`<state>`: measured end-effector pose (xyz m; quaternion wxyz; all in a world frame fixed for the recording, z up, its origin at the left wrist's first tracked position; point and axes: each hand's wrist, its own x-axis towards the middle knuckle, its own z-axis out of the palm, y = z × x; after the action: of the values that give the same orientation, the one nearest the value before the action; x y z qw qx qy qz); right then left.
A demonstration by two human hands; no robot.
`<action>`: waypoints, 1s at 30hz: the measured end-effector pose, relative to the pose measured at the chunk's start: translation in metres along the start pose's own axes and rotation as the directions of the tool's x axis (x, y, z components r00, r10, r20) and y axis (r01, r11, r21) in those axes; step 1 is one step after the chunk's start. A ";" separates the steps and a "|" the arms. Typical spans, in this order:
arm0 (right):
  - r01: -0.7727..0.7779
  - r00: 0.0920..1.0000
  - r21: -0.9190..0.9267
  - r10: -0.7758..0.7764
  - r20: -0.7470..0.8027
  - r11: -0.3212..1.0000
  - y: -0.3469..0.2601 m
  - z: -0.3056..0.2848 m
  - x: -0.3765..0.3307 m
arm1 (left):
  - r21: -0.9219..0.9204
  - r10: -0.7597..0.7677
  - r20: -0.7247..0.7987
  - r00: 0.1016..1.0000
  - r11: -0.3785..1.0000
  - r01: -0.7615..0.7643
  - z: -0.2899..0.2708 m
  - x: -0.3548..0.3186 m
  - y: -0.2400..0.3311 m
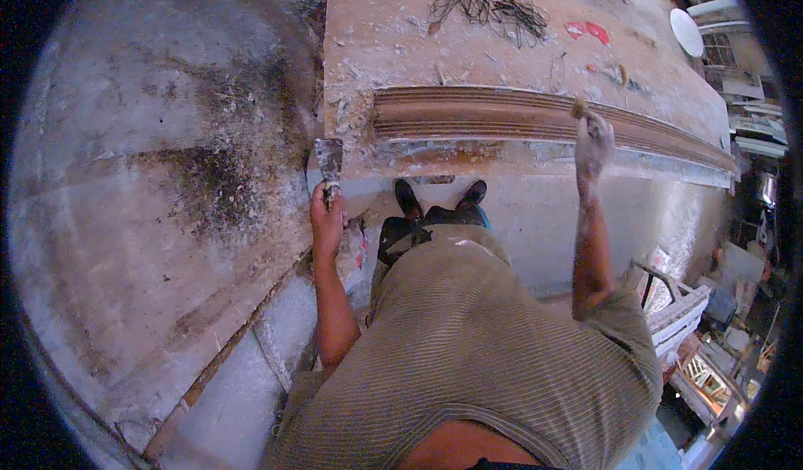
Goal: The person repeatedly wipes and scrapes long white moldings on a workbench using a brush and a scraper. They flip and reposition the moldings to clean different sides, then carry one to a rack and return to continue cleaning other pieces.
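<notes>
A long brown moulding (477, 115) with grooves running along it lies across the near side of the worktable. My left hand (327, 219) is closed around the handle of a putty knife (329, 157). Its broad, stained blade points away from me, left of the moulding and apart from it. Over the right part of the moulding, my right hand (594, 145), coated in white dust, is closed. From its fingers sticks a small brownish lump (578, 108) whose kind I cannot make out. Whether that lump touches the moulding is unclear.
Crumbs and flakes litter the worktable (376, 31). Tangled dark wire (493, 8), red scraps (588, 32) and a roll-like object (621, 74) lie beyond the moulding. A large stained board (109, 244) fills the left. White slatted furniture (682, 324) stands at my right.
</notes>
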<state>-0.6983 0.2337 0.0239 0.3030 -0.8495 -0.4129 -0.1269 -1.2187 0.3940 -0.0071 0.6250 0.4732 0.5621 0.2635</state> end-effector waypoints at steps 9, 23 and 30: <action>0.050 0.960 0.680 -0.223 0.170 0.732 -0.221 0.137 -0.094 | 0.185 0.180 -0.044 0.983 0.968 -0.169 0.005 0.011 0.029; -0.266 0.946 0.296 0.307 -0.100 0.917 0.081 -0.027 -0.026 | 0.386 0.200 0.329 0.923 0.863 -0.325 0.073 0.064 0.052; 0.098 0.961 0.341 -0.178 0.211 0.935 -0.046 0.076 0.017 | 0.268 0.160 0.509 0.846 0.904 -0.332 0.174 0.072 0.056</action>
<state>-0.7257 0.3130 -0.0088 0.3784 -0.7650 -0.5205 0.0253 -1.0257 0.4277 -0.0034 0.6107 0.6946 0.3623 0.1156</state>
